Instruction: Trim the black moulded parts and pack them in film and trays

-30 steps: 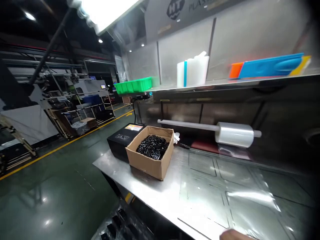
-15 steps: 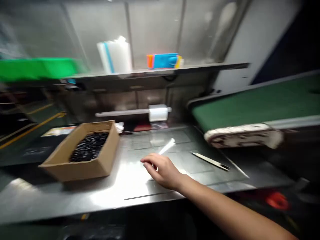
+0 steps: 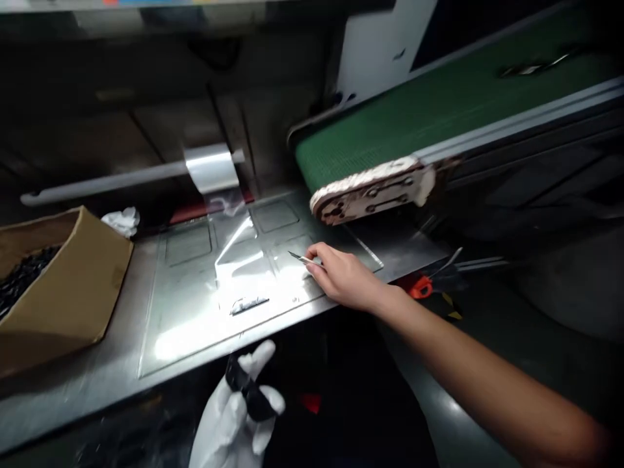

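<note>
Slanting, the elongated part [image 3: 249, 391] looks black and uneven.

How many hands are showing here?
2. The bare right hand is over the bench, holding a pointed tool; the gloved left hand is by its near edge, holding a black part.

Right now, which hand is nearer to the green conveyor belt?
Right. The right hand is at the front edge of the table, in front of the green conveyor belt; the left hand, holding a black part, is farther off, nearer the body.
</note>
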### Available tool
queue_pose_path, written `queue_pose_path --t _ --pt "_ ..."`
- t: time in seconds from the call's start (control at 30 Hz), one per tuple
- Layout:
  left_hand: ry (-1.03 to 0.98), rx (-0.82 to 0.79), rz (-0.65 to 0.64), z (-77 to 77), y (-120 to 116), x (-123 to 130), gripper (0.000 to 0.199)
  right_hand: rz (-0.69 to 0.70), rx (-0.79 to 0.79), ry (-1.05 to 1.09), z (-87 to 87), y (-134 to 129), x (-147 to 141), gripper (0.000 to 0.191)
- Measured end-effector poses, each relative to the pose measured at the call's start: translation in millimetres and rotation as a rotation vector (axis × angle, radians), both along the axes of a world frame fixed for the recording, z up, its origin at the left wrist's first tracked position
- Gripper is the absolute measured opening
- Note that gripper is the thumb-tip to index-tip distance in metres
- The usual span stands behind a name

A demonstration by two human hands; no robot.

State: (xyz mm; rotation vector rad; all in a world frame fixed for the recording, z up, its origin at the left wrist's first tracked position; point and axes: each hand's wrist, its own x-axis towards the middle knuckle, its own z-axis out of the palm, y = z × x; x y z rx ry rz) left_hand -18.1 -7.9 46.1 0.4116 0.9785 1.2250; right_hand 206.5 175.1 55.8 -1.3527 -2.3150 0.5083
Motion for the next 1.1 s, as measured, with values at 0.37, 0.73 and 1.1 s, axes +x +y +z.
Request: queue_pose_path --t 0.37,0.73,1.1 --pt "-0.009 0.057 -0.076 -22.5 -12.7 17.4 0.048 0.652 -0.409 0.253 9.1 -79.4 -8.0 0.022" --pt "-0.119 0.174 -0.147 -35.7 -21.7 11.3 0.041 0.624 -0.695 0.077 14.6 -83.3 -17.1 0.065" --pt "-0.054 0.037 -0.193 -37.7 -26.4 -2.1 0.05 0.603 -0.487 -0.133 8.4 -93.6 -25.1 0.066"
